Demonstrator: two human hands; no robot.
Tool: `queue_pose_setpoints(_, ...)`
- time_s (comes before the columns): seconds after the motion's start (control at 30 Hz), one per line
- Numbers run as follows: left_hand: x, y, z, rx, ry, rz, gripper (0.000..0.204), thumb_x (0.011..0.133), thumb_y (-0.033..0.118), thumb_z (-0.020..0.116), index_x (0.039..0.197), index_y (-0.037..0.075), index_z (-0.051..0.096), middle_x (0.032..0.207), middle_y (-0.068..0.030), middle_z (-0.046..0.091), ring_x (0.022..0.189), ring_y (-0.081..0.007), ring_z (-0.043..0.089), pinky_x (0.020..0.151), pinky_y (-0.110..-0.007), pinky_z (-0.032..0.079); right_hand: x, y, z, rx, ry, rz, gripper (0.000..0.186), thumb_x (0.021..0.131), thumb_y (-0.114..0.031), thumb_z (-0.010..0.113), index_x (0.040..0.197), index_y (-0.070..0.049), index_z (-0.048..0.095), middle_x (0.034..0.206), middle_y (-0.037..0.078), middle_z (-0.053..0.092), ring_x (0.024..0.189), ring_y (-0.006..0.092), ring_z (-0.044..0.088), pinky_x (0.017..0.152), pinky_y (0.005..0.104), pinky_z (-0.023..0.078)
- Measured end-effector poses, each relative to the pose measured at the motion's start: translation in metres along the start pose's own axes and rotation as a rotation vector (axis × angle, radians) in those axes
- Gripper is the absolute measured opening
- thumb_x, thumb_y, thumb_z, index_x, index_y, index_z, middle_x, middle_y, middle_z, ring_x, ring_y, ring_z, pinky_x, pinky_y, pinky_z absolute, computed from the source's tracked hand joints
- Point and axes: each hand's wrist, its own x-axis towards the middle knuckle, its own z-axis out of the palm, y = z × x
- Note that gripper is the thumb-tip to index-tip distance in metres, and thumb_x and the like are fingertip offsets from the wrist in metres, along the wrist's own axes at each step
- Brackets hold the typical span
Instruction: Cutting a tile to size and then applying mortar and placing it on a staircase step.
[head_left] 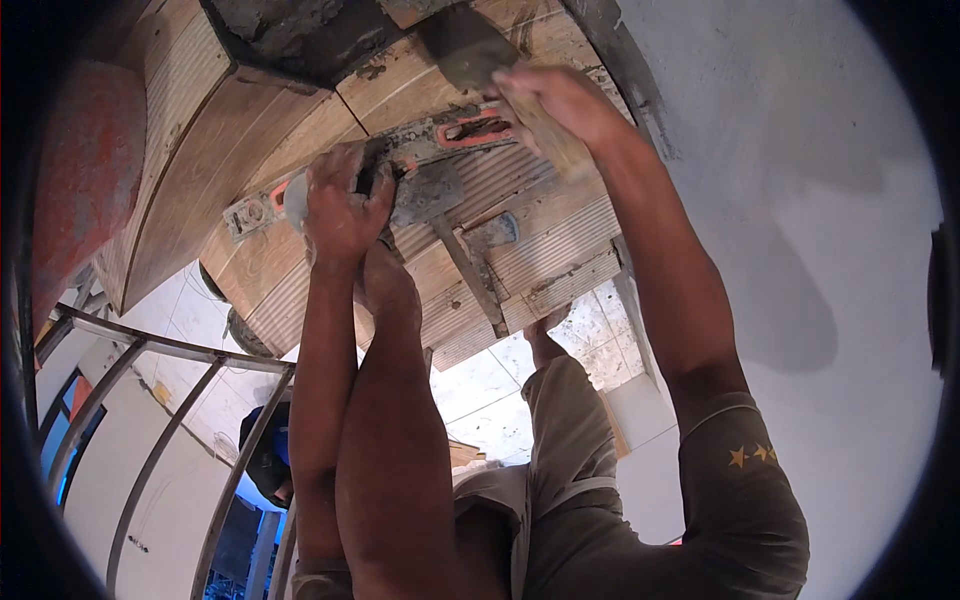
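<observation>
My right hand (562,105) grips the wooden handle of a trowel (465,50), whose dark, mortar-smeared blade points toward the far edge of the tiled step. Slight motion blur softens the handle. Across the step lies a dirty spirit level (425,140) with red-rimmed openings. My left hand (343,205), smeared with mortar, is over its left part with curled fingers; what they hold is hidden. Close by lies a grey, mortar-coated blade (428,192). A hammer (470,275) rests on the tiles nearer me, beside my bare foot (388,285).
Wood-look tiles (280,130) cover the steps, and wet mortar (300,40) fills a recess at the far left. A plastered wall (800,150) borders the right. Metal railing (150,345) runs at lower left, with a person (268,455) below. A reddish board (90,150) stands far left.
</observation>
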Motion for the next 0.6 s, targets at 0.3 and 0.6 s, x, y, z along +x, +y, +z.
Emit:
queue_pose_setpoints(0.3, 0.000, 0.007, -0.007, -0.043, 0.000, -0.009, 0.049, 0.078, 0.027, 0.075, 0.119, 0.001, 0.068, 0.126, -0.0212, 0.063, 0.119, -0.0434, 0.055, 0.107, -0.050, 0.040, -0.033, 0.022, -0.009, 0.084, 0.066, -0.091, 0.037, 0.099, -0.035, 0.058, 0.113, -0.001, 0.066, 0.076, 0.004, 0.059, 0.049, 0.0128, 0.054, 0.043, 0.0280, 0.042)
queue_pose_setpoints(0.6, 0.000, 0.004, -0.002, 0.000, 0.003, 0.028, 0.053, 0.077, 0.029, 0.076, 0.121, 0.001, 0.066, 0.126, -0.0211, 0.063, 0.120, -0.0425, 0.055, 0.108, -0.049, 0.040, 0.000, 0.000, -0.075, 0.260, 0.017, -0.001, 0.034, 0.103, -0.032, 0.047, 0.122, -0.005, 0.057, 0.077, 0.003, 0.060, 0.048, 0.0114, 0.053, 0.043, 0.0274, 0.048)
